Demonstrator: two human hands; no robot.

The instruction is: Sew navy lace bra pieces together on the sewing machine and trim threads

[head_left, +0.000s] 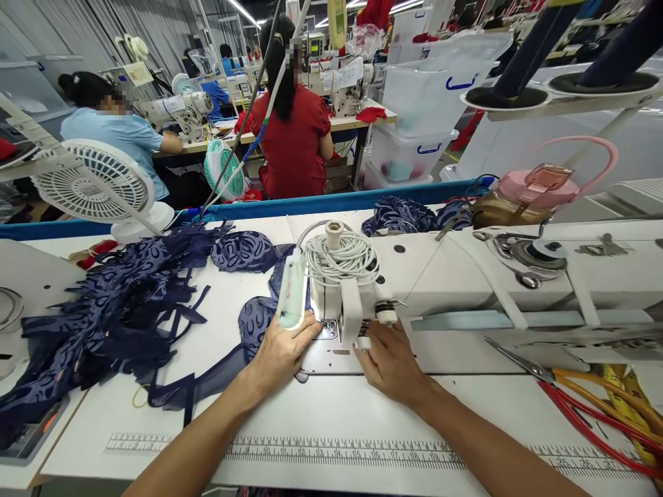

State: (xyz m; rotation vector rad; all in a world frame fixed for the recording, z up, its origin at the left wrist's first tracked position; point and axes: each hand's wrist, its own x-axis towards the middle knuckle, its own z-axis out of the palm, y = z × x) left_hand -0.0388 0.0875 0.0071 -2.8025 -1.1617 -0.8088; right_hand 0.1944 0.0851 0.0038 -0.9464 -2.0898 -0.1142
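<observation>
My left hand (284, 348) rests at the left of the needle plate (327, 330), its fingers pressed together on a navy patterned bra piece (256, 319). A sheer navy band (220, 373) trails from that piece under my left wrist. Across the white sewing machine's (440, 269) needle area, my right hand (391, 362) reaches in from the right. Its fingertips are partly hidden behind the machine head, so what they hold cannot be seen. A lit pale-green lamp (293, 293) hangs just above my left hand. Coiled white cord (342, 257) sits on top of the head.
More navy bra pieces (114, 297) are heaped at left beside a white fan (96, 183). Orange and red-handled scissors (585, 397) lie at right. A pink-lidded bottle (539, 190) stands behind the machine. A printed ruler (342, 452) runs along the front edge. Two people sit sewing ahead.
</observation>
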